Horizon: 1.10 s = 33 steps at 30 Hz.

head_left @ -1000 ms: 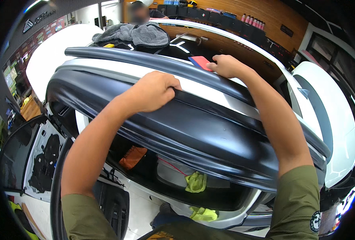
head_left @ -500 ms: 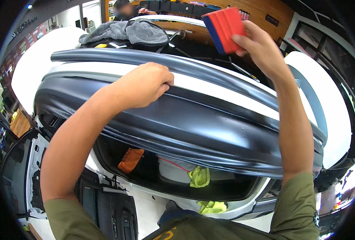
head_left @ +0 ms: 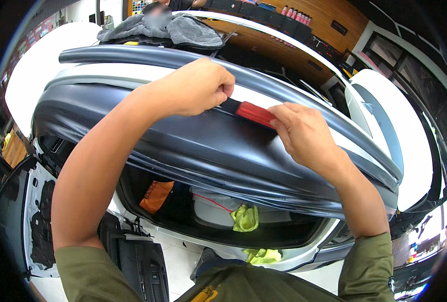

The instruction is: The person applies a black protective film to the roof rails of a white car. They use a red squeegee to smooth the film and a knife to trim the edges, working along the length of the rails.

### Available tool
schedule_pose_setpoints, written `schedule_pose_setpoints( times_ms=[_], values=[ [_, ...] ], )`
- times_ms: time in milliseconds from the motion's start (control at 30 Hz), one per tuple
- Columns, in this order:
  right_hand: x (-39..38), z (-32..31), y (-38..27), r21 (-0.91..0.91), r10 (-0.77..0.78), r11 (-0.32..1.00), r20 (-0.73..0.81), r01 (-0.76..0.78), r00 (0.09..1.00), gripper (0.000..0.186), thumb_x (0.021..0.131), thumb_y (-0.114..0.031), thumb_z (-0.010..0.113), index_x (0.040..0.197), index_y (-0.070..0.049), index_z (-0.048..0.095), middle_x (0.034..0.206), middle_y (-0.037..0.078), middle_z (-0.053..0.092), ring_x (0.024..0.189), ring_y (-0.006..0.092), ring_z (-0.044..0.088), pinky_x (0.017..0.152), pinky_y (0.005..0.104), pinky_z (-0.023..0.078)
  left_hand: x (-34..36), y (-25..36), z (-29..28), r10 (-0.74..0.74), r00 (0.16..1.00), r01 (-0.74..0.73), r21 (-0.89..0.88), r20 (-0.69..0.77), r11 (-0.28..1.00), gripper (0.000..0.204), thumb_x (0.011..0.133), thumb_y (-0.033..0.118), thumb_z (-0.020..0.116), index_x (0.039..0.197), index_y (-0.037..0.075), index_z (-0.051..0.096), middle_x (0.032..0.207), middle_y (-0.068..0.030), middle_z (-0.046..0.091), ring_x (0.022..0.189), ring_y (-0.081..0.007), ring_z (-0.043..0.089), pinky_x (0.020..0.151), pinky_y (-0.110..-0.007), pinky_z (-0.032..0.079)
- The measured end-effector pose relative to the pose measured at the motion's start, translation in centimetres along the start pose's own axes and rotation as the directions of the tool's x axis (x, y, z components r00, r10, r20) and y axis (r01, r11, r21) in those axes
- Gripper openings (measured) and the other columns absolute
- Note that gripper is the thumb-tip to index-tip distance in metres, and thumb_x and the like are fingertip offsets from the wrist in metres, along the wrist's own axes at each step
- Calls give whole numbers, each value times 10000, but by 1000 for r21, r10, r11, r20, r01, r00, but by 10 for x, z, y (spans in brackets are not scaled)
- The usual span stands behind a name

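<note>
The right hand (head_left: 306,133) hides one end of the squeegee (head_left: 253,115) — the left hand (head_left: 199,88) covers some film (head_left: 193,138) — and the lower edge crops the shirt (head_left: 264,286).

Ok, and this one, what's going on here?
Someone is working with both bare hands on a dark sheet spread over part of a white car. The left hand is closed at the sheet's upper edge. Just to its right, the right hand holds a red scraper at that same edge. Below the sheet are an orange bag and two green cloths; a grey towel lies beyond it.
</note>
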State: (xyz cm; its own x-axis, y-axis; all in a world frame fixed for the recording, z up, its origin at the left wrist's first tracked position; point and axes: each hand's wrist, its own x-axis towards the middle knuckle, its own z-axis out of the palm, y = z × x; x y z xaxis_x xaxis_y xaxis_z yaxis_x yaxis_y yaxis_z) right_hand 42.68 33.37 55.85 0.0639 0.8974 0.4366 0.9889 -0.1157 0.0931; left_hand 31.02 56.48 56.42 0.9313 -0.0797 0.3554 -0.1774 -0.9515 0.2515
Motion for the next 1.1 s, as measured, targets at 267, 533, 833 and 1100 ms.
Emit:
schedule_pose_setpoints(
  times_ms=[267,533,833,1100],
  values=[
    [39,21,-20,-49,-141,989,26,143,990,107,794,-49,575,876,0,623,798,204,659,780,382,667,733,482,533,-1,-12,-13,-89,995,85,-76,-42,993,179,862,101,640,988,-19,681,876,-139,694,822,-211,652,790,-328,509],
    [-24,-27,20,-243,98,970,277,-28,956,32,795,-26,598,815,-6,614,774,190,639,788,370,654,746,464,520,-21,1,-8,-63,996,66,47,-60,997,161,870,95,640,973,-25,672,879,-135,657,858,-266,636,823,-365,502],
    [-46,-32,26,-214,17,977,196,26,980,104,794,-71,617,861,-11,669,793,218,677,775,375,681,727,478,538,-10,42,21,207,967,-157,292,-150,943,249,839,36,651,1083,-1,615,1077,-171,582,1045,-372,552,939,-435,447],
    [-204,-100,132,-453,429,857,362,-246,828,99,828,-32,598,900,7,653,836,201,666,831,361,672,786,460,537,-17,62,31,108,987,-53,382,-123,923,347,835,11,655,1177,5,598,1150,-170,574,1105,-368,547,982,-421,427]
  ],
)
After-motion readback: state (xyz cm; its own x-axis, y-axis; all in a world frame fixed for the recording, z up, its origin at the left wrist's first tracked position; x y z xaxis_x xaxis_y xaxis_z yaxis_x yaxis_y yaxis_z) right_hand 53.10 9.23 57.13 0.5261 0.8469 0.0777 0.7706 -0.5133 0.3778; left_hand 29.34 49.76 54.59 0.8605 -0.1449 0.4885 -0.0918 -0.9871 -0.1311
